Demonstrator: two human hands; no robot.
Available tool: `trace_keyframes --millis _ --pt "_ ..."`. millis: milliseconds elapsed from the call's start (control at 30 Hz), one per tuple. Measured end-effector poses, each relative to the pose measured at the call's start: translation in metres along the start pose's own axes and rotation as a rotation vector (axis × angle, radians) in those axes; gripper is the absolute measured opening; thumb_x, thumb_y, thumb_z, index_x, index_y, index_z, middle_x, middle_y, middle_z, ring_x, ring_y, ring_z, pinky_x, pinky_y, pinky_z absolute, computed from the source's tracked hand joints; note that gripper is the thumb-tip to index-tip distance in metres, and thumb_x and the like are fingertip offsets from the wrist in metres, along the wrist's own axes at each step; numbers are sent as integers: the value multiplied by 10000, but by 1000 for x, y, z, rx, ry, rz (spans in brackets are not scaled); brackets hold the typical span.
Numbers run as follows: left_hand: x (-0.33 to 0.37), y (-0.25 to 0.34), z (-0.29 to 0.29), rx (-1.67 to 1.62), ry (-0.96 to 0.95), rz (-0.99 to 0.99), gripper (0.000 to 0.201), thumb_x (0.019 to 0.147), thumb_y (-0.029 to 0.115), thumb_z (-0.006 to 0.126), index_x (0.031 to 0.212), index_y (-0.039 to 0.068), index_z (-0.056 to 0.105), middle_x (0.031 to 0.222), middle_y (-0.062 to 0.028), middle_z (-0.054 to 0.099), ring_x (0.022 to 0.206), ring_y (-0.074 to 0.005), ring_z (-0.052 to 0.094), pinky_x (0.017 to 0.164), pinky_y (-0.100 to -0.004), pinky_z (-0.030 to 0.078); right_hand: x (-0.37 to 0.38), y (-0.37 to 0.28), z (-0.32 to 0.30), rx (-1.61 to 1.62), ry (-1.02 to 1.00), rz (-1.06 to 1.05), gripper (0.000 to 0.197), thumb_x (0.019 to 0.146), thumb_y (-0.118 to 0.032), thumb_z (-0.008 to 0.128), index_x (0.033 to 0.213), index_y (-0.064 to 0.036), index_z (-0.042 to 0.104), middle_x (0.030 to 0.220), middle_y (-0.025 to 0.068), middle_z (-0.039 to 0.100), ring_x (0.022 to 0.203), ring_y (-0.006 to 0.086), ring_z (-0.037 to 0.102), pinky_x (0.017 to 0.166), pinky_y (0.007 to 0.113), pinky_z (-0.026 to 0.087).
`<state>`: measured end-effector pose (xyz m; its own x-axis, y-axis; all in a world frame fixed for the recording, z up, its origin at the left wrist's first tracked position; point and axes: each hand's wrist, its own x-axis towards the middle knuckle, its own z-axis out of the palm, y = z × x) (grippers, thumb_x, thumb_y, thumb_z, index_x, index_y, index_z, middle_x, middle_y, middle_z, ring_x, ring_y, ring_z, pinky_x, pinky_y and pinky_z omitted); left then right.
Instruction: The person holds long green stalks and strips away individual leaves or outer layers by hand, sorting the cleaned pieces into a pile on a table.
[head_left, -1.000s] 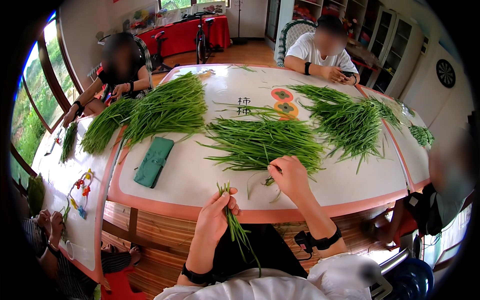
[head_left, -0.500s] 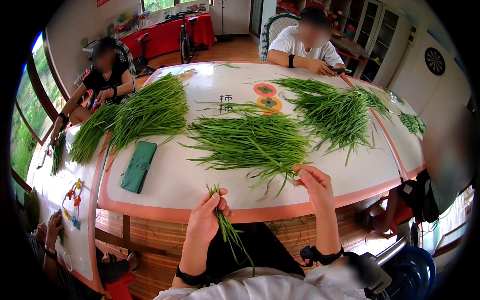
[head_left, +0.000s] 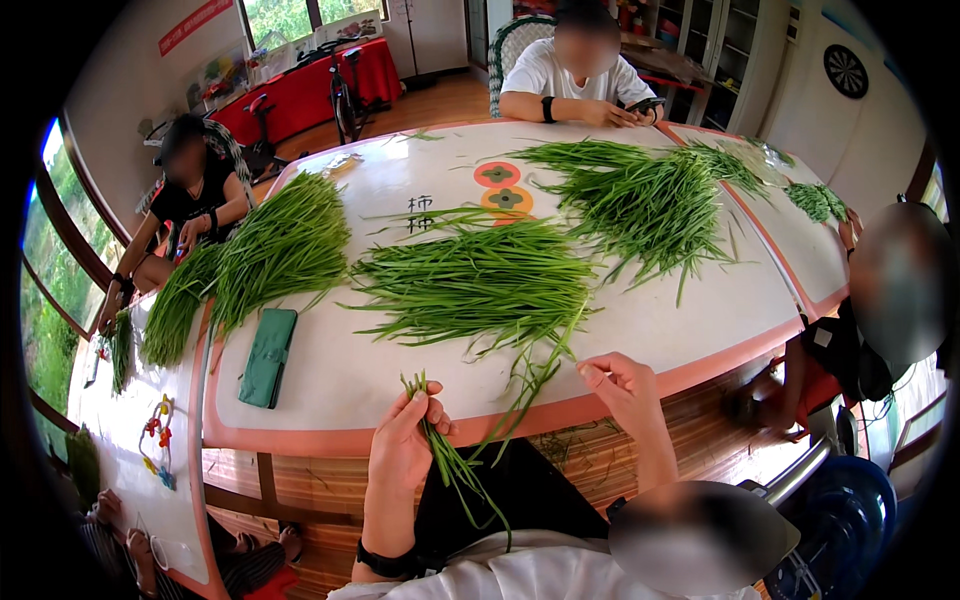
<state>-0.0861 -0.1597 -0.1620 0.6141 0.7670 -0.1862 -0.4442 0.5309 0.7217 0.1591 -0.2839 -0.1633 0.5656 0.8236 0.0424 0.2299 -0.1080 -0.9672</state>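
Green stalk bundle (head_left: pixel 440 440) clamped in left hand (head_left: pixel 405 450) grip at tabletop (head_left: pixel 340 380) edge, tips up, stems hanging toward lap, keeps gathered ones together; right hand (head_left: pixel 625 385) pinches single stalk (head_left: pixel 545 370) trailing from loose pile (head_left: pixel 480 280) just beyond grip.

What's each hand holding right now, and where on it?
The left hand grips a small bunch of green stalks near its top. The right hand pinches one long green stalk at its end.
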Motion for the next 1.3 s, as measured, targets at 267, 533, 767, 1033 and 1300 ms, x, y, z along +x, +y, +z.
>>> trace_keyframes --millis 267,533,767,1033,1300 --pt "-2 1 3 38 14 4 192 913 190 469 1028 43 513 714 -6 442 680 -151 455 664 -323 426 57 -3 8 -497 132 -94 289 806 -294 645 782 -6 648 565 36 552 523 97 478 483 264 385" --pt "-6 5 -2 44 33 14 232 910 185 473 1082 34 510 712 0 426 675 -147 440 677 -322 417 48 1 10 390 -47 21 183 843 -186 602 854 -5 628 788 42 631 682 106 565 591 240 443" --pt "-3 0 0 -8 -31 -17 254 912 155 471 1105 -3 515 728 -11 454 689 -152 448 695 -331 426 32 -16 21 720 -281 -32 145 866 -147 567 937 -23 591 844 65 613 797 126 582 716 256 469" --pt "-6 8 8 32 -21 20 286 918 154 459 1140 -22 502 740 -20 448 692 -153 447 695 -330 423 33 -28 68 567 -632 -8 227 868 -145 585 1022 21 593 819 21 589 768 85 533 701 234 440" --pt "-3 5 10 59 -36 43 264 920 161 464 1107 -16 520 725 -10 451 676 -146 453 678 -319 428 30 -30 101 442 -830 -64 207 863 -147 598 960 34 609 839 34 624 748 86 559 695 233 461"
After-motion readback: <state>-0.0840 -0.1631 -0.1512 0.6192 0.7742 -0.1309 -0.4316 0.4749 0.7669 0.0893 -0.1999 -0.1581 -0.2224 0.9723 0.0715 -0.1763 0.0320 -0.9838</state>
